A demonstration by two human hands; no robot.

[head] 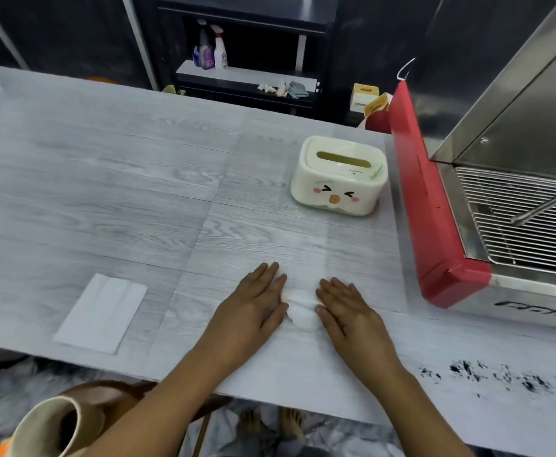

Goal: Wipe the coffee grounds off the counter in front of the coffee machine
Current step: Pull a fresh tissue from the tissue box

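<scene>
Grey wood-grain counter (105,179) carries a soft, light tissue (299,311), pressed flat between the left hand (253,301) and right hand (342,308), both spread open, gripping nothing. Coffee grounds (487,374) lie well right of the right hand. The tissue will probably crumple easily, so bunching its middle would suit.

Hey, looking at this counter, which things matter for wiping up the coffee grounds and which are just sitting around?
For the job:
- dark coffee grounds
- crumpled white tissue between left hand and right hand
- grey wood-grain counter
- steel and red coffee machine

Lying about:
- cream duck-face tissue box
- flat folded white napkin
- spray bottles
</scene>
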